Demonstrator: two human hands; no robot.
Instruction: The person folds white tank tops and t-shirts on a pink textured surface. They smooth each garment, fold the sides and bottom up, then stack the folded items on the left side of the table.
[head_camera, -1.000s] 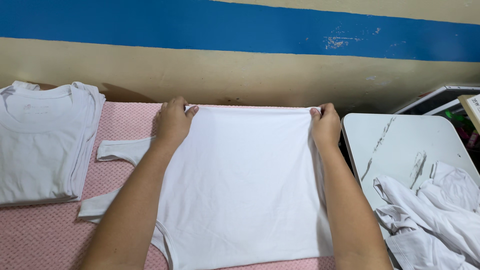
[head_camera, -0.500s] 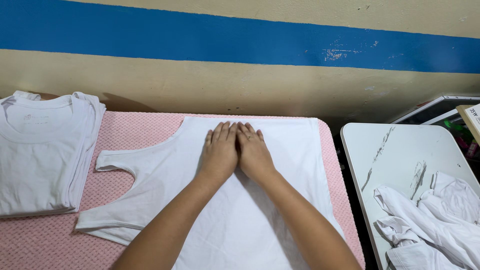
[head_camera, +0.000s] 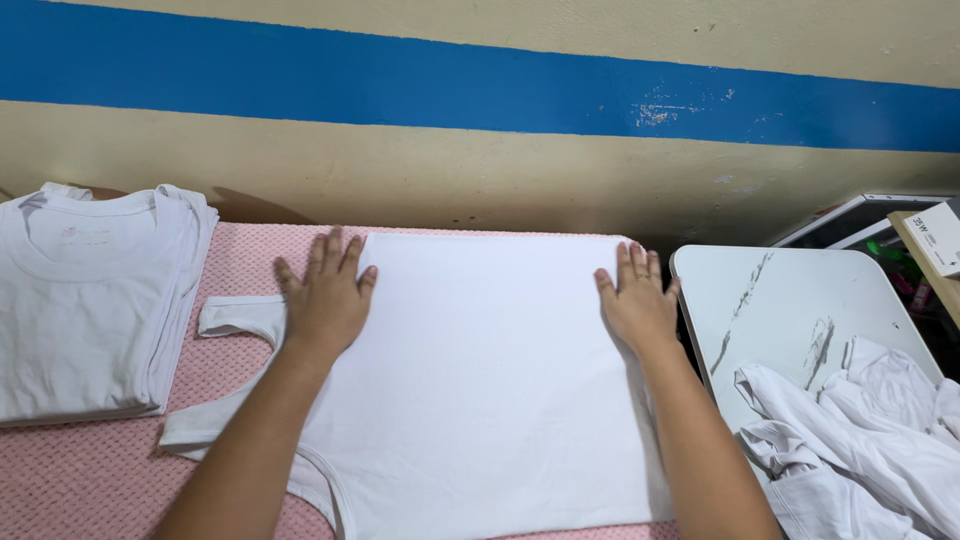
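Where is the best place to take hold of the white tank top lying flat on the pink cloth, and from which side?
Probably the shoulder strap of the white tank top, from the left: it sticks out free on the pink cloth beside the left hand; the body lies flat under both palms, the right hand pressing its right edge.

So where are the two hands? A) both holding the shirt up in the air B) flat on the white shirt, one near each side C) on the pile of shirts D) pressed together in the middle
B: the left hand and right hand lie flat and apart on the shirt.
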